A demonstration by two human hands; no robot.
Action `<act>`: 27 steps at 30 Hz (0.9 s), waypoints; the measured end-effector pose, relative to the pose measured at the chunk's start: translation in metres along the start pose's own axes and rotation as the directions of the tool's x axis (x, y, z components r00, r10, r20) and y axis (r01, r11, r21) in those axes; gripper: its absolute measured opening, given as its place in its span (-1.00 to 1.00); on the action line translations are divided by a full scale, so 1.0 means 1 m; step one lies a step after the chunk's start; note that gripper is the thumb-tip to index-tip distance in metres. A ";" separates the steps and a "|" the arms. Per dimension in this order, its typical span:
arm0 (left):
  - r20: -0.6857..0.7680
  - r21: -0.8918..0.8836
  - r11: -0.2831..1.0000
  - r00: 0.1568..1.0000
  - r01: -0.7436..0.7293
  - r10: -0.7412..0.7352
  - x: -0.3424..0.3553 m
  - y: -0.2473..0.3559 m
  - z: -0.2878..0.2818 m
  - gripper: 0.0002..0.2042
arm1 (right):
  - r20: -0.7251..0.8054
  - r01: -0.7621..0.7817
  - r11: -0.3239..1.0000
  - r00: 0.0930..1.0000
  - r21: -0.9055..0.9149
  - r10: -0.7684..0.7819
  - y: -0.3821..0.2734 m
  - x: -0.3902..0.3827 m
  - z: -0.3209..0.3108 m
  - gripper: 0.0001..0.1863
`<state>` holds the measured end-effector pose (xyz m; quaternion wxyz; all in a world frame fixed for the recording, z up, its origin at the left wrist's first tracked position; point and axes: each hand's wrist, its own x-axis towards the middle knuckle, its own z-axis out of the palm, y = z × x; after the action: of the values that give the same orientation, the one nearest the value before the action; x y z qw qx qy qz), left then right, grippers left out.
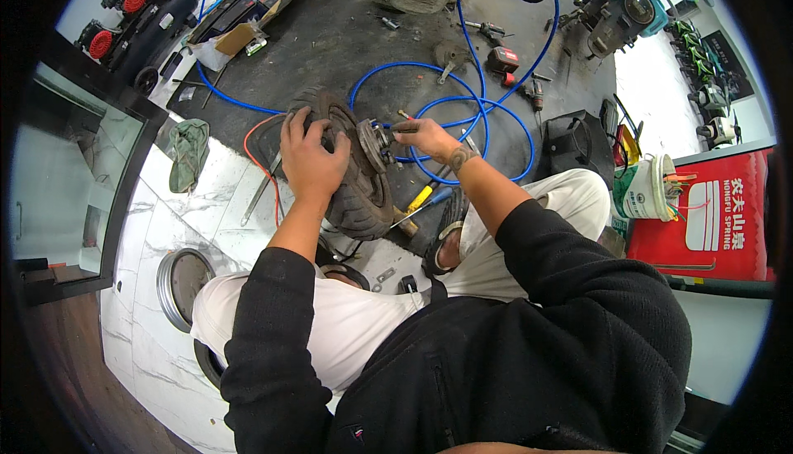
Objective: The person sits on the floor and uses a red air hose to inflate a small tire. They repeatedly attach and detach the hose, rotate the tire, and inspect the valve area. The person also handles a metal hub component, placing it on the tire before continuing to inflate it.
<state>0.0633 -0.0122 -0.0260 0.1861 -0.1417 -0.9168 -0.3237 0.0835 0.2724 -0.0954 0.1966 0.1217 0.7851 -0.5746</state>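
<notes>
A small black wheel with a knobbly tyre (pixel 363 210) stands upright on the floor in front of me. My left hand (pixel 312 156) is closed over the near left side of the tyre, fingers curved onto the tread. At the wheel's right side a round metal hub part (pixel 373 147) sticks out. My right hand (pixel 425 140) reaches to this hub, fingers closed together at its end; what they pinch is too small to make out. Below the wheel lie a yellow-handled tool (pixel 420 198) and a blue-handled screwdriver (pixel 438 198).
A blue air hose (pixel 413 64) loops over the dark mat beyond the wheel. A red battery pack (pixel 502 60) and drill-like tools lie farther off. A bare rim (pixel 183 289) and a green cloth (pixel 190 156) are at left; a white bucket (pixel 643 190) stands right.
</notes>
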 end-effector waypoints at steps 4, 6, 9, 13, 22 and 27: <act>0.019 0.037 0.999 0.999 -0.027 0.026 -0.003 0.001 -0.001 -0.71 | 0.009 0.082 0.987 0.997 -0.139 -0.082 0.000 0.000 -0.006 -0.51; 0.013 0.027 0.999 0.999 -0.039 0.039 -0.004 0.003 -0.001 -0.71 | 0.017 0.072 0.992 0.997 -0.103 -0.071 0.001 -0.001 -0.006 -0.50; 0.024 0.020 0.999 0.999 -0.031 0.031 -0.004 0.005 -0.001 -0.72 | -0.061 0.080 0.985 0.994 -0.153 -0.090 0.004 0.000 -0.004 -0.53; 0.020 0.065 0.995 0.997 -0.075 0.074 -0.003 0.009 0.002 -0.72 | -0.165 -0.079 0.943 0.986 -0.324 0.026 0.009 0.009 -0.001 -0.39; 0.030 0.060 0.990 0.992 -0.125 0.123 0.006 0.022 0.010 -0.72 | -0.240 -0.369 0.915 0.914 -0.164 0.326 0.011 0.016 0.003 -0.31; 0.053 0.056 0.991 0.992 -0.120 0.117 0.015 0.024 0.013 -0.71 | 0.037 -0.058 0.985 0.998 0.162 0.052 0.012 0.005 -0.020 -0.37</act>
<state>0.0558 0.0159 -0.0162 0.1864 -0.1983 -0.9202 -0.2814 0.0806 0.2952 -0.1027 0.2145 0.1496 0.7284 -0.6332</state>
